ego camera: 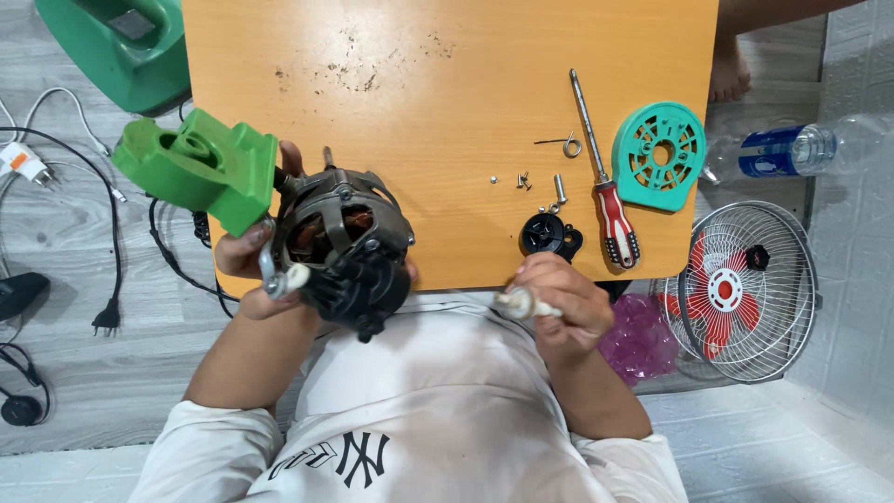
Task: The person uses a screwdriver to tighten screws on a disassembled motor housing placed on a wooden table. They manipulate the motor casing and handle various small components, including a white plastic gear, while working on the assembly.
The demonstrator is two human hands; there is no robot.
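Note:
My left hand point(244, 256) grips a dark fan motor point(343, 244) with copper windings showing, held above the near edge of the orange table point(447, 84). A green plastic neck piece point(200, 168) is attached to the motor's left side. My right hand point(559, 303) is closed on a small white part point(521, 303) just in front of the table edge. A black round knob part point(548, 235) lies on the table right above my right hand.
A red-and-white handled screwdriver point(605, 186), a teal round cover point(659, 154), small screws point(523, 179) and a wire hook point(566, 144) lie on the table's right side. A fan grille with red blades point(740, 291), a plastic bottle point(792, 149) and a green base point(126, 47) rest on the floor, cables at left.

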